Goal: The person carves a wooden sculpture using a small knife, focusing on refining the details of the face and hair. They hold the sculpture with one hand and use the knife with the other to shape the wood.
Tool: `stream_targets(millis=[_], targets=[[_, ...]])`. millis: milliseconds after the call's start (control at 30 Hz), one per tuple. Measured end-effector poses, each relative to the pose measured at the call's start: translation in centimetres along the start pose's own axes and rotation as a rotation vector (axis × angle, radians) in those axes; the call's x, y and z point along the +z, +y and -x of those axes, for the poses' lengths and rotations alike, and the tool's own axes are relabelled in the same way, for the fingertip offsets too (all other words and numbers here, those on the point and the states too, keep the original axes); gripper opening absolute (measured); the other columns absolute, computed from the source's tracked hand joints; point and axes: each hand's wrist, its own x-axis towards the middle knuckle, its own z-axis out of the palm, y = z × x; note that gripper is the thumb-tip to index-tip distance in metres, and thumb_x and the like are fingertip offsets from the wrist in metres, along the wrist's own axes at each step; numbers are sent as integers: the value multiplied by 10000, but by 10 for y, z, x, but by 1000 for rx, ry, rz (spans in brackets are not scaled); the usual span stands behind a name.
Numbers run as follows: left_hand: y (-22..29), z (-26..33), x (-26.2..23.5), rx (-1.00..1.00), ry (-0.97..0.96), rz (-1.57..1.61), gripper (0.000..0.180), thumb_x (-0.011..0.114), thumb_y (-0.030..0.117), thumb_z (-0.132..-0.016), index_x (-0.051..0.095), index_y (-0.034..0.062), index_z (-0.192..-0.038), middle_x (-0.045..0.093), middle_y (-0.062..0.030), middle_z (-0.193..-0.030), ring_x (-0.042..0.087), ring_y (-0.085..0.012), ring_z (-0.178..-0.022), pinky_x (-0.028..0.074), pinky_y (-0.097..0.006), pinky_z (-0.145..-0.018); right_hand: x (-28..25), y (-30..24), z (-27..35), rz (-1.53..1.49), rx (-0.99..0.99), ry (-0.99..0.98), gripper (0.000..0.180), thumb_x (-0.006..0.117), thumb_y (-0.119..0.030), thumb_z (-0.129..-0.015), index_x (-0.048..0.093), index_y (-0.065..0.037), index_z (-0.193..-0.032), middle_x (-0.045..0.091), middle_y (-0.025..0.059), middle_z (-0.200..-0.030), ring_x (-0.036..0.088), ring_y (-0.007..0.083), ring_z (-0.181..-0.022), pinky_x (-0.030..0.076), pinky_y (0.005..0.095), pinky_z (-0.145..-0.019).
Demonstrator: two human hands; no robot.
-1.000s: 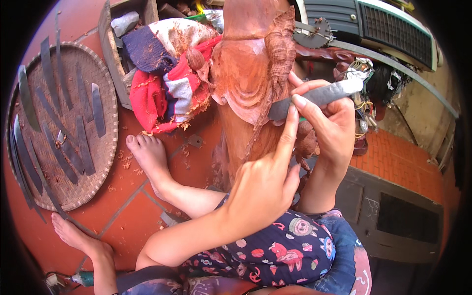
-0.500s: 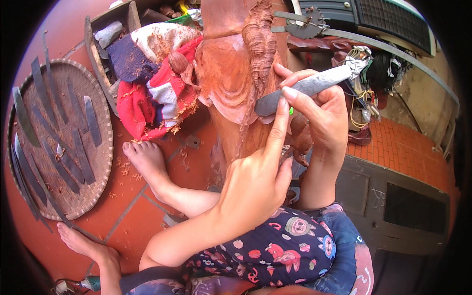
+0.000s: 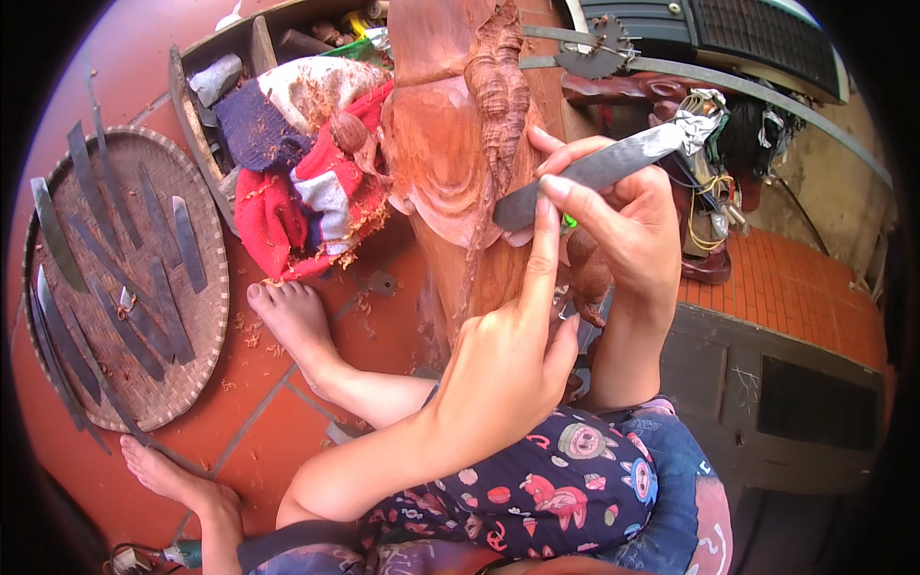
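Note:
My right hand (image 3: pixel 623 206) is closed around a flat grey steel scraper blade (image 3: pixel 575 184), whose far end is wrapped in pale material. The blade slants down to the left, its tip at the edge of a reddish-brown carved wooden piece (image 3: pixel 431 158). My left hand (image 3: pixel 503 359) comes in from below, index finger stretched out with its tip against the blade beside my right thumb. Its thumb stands apart from the index; the remaining fingers are mostly hidden. Curved ridges mark the wood's smooth face, and a rough, ringed strip (image 3: pixel 501 110) runs along its right side.
A round woven tray (image 3: pixel 206 369) at the left holds several dark flat blades. Red, white and navy cloth (image 3: pixel 273 220) with shavings lies beside the carving, near a wooden box (image 3: pixel 182 105). My bare feet (image 3: pixel 292 331) rest on red tiles. Dark panelled furniture (image 3: pixel 709 369) stands right.
The whole view has shifted slightly, with the tray and cloth now a little lower and further right. Both hands keep nearly the same pose on the blade.

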Motion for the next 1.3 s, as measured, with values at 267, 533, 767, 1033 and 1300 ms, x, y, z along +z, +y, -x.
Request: stream_targets(millis=[267, 533, 767, 1033, 1300], targets=[[3, -3, -3, -8, 0, -36, 916, 598, -15, -876, 22, 12, -1587, 714, -189, -786, 727, -353, -720, 577, -420, -659, -5, -1, -4, 141, -119, -154, 103, 694, -9, -892, 694, 57, -972, 702, 52, -903, 658, 105, -925, 547, 303, -848], [9, 0, 4, 86, 7, 44, 915, 609, 24, -867, 22, -61, -1563, 645, -376, -986, 678, -487, -806, 545, -523, -691, -9, -3, 5, -262, 24, 61, 111, 692, 42, -890, 687, 50, -1000, 710, 81, -996, 683, 190, -1037, 541, 308, -918], [-1, -7, 9, 43, 28, 70, 920, 602, 7, -862, 7, -71, -1560, 619, -383, -1123, 670, -495, -909, 551, -505, -765, 2, -14, -1, 2, 41, 41, 72, 702, 20, -868, 702, 56, -931, 723, 74, -919, 688, 195, -1026, 506, 371, -1010], [-5, -17, 7, 39, 52, 156, 915, 587, -8, -866, -3, -56, -1564, 671, -316, -933, 671, -494, -804, 534, -531, -693, 9, -21, -6, 151, 100, -16, 64, 652, 46, -908, 678, 71, -961, 696, 69, -927, 663, 176, -1053, 477, 381, -1041], [-2, -13, 1, -9, 12, 152, 955, 590, -17, -905, -89, 20, -1577, 715, -178, -894, 738, -283, -771, 586, -355, -675, 10, -21, -8, 201, 46, -26, 67, 647, 26, -914, 677, 79, -944, 697, 67, -902, 666, 129, -873, 483, 387, -1045]])
